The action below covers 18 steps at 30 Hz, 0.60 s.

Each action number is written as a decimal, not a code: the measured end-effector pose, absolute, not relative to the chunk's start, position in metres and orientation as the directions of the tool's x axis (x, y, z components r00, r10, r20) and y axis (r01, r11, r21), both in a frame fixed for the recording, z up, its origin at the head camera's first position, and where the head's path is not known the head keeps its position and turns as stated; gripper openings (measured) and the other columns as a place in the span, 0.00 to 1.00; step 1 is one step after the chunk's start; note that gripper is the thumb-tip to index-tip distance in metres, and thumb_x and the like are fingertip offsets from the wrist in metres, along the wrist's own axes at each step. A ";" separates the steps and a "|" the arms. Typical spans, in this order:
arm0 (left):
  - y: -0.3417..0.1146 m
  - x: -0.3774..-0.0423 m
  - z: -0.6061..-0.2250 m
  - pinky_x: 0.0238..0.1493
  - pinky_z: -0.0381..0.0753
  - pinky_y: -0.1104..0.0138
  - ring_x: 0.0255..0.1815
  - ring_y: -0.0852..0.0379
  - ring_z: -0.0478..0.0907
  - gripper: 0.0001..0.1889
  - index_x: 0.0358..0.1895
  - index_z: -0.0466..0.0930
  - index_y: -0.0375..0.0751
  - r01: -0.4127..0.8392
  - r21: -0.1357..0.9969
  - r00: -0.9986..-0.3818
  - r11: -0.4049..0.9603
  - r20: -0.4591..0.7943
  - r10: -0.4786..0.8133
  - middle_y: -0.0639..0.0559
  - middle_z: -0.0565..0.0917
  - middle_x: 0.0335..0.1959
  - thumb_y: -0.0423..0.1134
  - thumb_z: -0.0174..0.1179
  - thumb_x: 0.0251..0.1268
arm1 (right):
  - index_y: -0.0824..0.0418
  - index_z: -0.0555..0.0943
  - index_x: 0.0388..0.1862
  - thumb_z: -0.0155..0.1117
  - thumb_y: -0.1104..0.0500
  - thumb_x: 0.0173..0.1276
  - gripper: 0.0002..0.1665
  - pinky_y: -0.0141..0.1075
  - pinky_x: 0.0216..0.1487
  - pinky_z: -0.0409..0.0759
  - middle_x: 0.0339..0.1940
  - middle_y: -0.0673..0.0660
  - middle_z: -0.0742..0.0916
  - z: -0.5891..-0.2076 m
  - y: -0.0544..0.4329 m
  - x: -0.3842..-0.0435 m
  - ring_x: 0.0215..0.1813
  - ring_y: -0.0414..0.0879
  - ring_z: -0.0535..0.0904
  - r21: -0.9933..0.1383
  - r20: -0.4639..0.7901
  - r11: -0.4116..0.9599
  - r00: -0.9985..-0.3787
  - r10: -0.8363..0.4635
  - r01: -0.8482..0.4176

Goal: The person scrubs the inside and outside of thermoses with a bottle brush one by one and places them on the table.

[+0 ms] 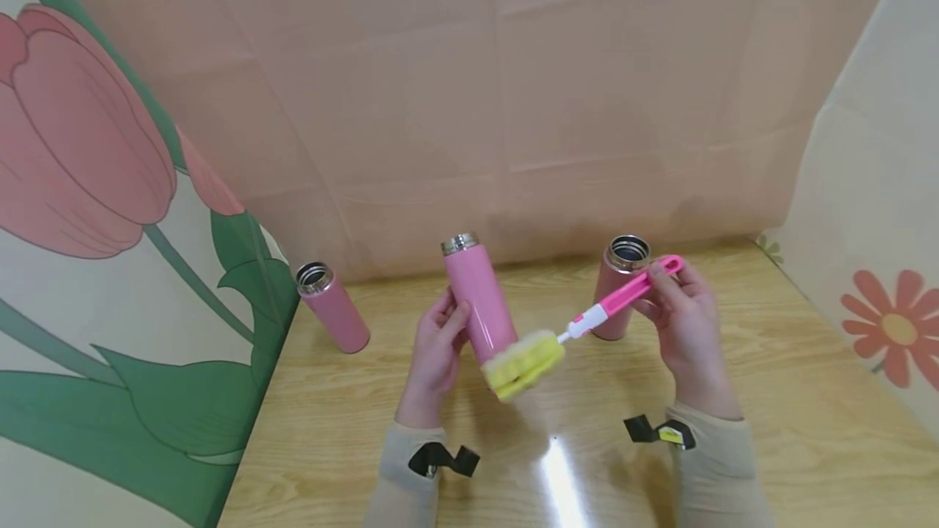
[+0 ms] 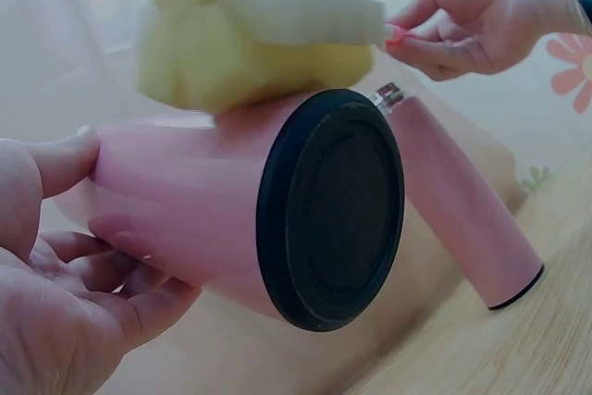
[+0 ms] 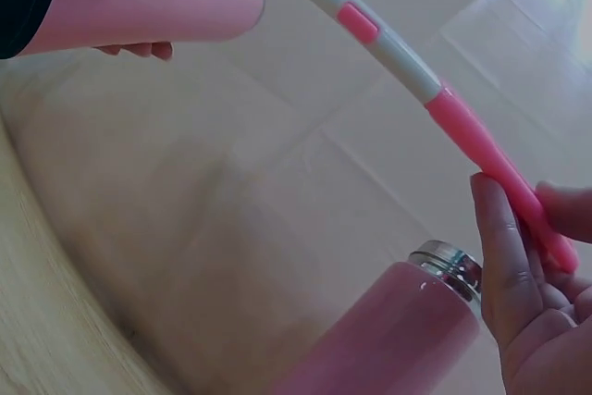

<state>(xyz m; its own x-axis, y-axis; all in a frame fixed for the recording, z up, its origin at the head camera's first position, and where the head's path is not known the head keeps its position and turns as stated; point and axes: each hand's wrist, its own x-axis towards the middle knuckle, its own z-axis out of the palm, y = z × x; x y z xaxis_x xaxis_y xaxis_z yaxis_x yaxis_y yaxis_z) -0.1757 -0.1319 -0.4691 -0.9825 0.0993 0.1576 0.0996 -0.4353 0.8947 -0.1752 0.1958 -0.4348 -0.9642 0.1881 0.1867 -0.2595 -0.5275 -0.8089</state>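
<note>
My left hand (image 1: 436, 349) grips a pink metal bottle (image 1: 480, 296) around its side, lifted and tilted, its steel neck up and away. The left wrist view shows its black base (image 2: 333, 210) facing the camera. In my right hand (image 1: 685, 316) is the pink end of a bottle brush (image 1: 623, 296), pinched between thumb and fingers. The brush's yellow sponge head (image 1: 524, 365) lies over the lower side of the held bottle, near its base; in the left wrist view it appears against the bottle's outer wall.
A second pink bottle (image 1: 612, 300), uncapped, stands behind my right hand. Another open pink bottle (image 1: 333, 308) stands at the left of the wooden table (image 1: 315, 446). Beige sheeting (image 1: 499, 104) hangs behind, with flower-printed panels (image 1: 891, 324) at both sides.
</note>
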 end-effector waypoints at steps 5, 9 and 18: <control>-0.133 -0.176 -0.468 0.53 0.85 0.65 0.53 0.55 0.85 0.27 0.79 0.67 0.29 0.111 0.882 -0.983 -0.459 0.165 0.080 0.47 0.85 0.60 0.35 0.56 0.84 | 0.64 0.81 0.48 0.64 0.63 0.81 0.03 0.34 0.41 0.91 0.40 0.53 0.88 -0.435 0.200 -0.174 0.38 0.42 0.88 -0.838 0.180 -0.496 -0.973 0.142 -0.227; -0.133 -0.177 -0.468 0.53 0.85 0.64 0.53 0.55 0.84 0.27 0.78 0.67 0.29 0.112 0.875 -0.983 -0.471 0.166 0.074 0.48 0.85 0.58 0.36 0.57 0.84 | 0.63 0.81 0.47 0.63 0.64 0.82 0.03 0.34 0.41 0.90 0.39 0.52 0.89 -0.437 0.203 -0.174 0.38 0.43 0.88 -0.849 0.183 -0.482 -0.976 0.117 -0.217; -0.132 -0.177 -0.469 0.54 0.86 0.63 0.54 0.54 0.84 0.24 0.76 0.70 0.29 0.105 0.861 -0.986 -0.497 0.155 0.061 0.48 0.84 0.59 0.37 0.55 0.85 | 0.64 0.81 0.47 0.58 0.65 0.84 0.05 0.36 0.42 0.91 0.38 0.54 0.90 -0.432 0.203 -0.168 0.39 0.43 0.88 -0.843 0.241 -0.474 -0.966 0.090 -0.254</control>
<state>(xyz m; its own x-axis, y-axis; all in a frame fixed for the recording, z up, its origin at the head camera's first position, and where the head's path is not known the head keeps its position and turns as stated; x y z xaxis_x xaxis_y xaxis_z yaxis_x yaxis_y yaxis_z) -0.1769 -0.1324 -0.4689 -0.9860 0.0610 0.1550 0.1046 -0.4971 0.8614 -0.1685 0.2033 -0.4319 -0.9664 0.0898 0.2410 -0.2543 -0.4739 -0.8431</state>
